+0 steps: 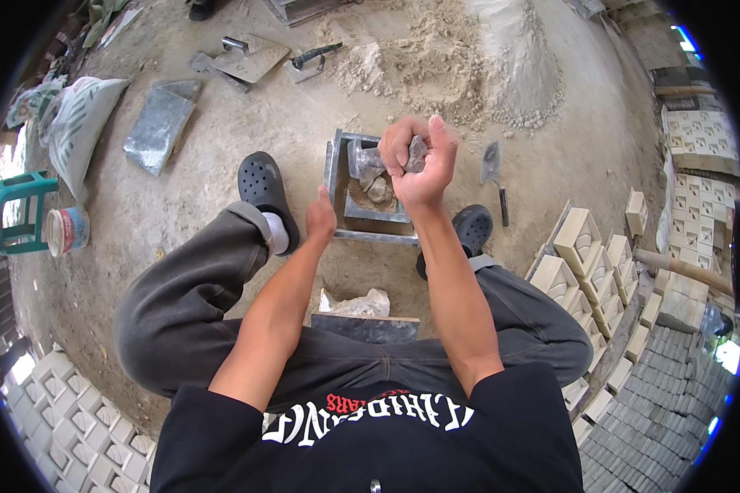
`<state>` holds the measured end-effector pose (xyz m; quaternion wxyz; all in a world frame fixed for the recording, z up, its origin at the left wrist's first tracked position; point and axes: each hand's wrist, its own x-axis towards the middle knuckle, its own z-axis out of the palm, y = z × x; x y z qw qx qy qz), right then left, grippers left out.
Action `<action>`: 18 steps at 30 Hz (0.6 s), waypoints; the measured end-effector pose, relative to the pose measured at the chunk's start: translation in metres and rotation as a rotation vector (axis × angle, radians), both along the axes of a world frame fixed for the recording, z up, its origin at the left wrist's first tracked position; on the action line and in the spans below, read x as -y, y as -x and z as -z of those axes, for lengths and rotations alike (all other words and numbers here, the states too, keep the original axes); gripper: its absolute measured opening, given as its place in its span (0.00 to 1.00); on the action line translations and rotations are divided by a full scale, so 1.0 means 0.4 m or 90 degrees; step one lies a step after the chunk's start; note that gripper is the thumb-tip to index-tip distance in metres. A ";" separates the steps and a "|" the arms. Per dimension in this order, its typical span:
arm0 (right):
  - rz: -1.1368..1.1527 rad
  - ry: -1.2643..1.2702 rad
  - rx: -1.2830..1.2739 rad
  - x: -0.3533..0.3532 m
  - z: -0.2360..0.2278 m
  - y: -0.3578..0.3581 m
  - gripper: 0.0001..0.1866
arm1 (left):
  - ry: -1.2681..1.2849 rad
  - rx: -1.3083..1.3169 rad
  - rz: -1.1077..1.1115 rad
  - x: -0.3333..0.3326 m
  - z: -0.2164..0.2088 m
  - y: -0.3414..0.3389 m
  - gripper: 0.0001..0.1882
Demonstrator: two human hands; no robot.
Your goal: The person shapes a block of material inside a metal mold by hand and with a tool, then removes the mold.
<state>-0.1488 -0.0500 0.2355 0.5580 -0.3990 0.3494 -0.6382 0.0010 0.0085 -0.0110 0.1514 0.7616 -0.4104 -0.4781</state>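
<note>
On the ground [201, 193] sits a grey metal frame [378, 237], long sides pointing forward. The left hand [321, 215] is at its left side; I can't tell if those fingers grip. The right hand [426, 182] squeezes a grey lump [417, 154], longest front to back.

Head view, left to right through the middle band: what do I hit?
Green stool, bucket, grey metal sheet, left clog, left hand, metal frame, right hand, trowel, stacked tan blocks.

passage: between left clog [258, 182] and metal frame [378, 237] | blocking: trowel [491, 163] right, sand heap [448, 62] beyond
</note>
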 end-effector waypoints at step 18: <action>0.097 -0.030 -0.131 -0.021 0.063 -0.018 0.20 | 0.058 0.015 -0.015 0.001 -0.029 0.008 0.45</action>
